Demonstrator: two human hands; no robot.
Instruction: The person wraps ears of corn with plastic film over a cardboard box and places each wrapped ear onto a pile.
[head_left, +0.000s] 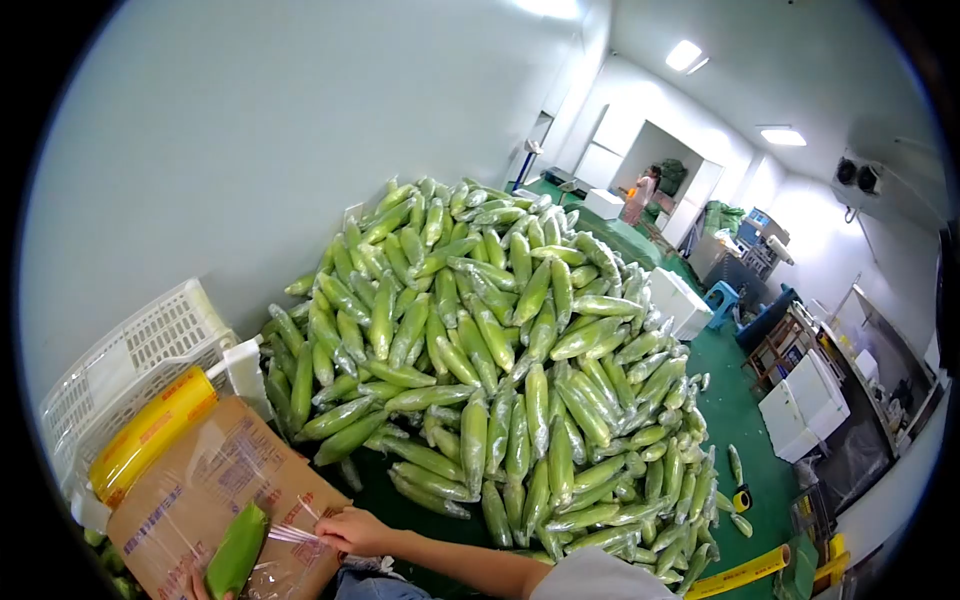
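Right hand [355, 531] has its fingers pinched on a gathered strand of clear film [295, 535], pulled out to the side of one green corn cob [237, 552]. That cob lies at a slant over some printed cardboard [220, 470], with the left hand [193, 581] right beside its lower end, mostly cut off, so can't tell if it's gripping or just resting. Looks like the wrapping step to me, and I'd guess the next move calls for a steady cob while the film gets drawn snug around it. Just past the cob there's a yellow roll [155, 435] next to a white crate [140, 335]. Farther out, a huge pile of wrapped corn [480, 360] covers the green floor [722, 400], and way back there's a person [643, 195].
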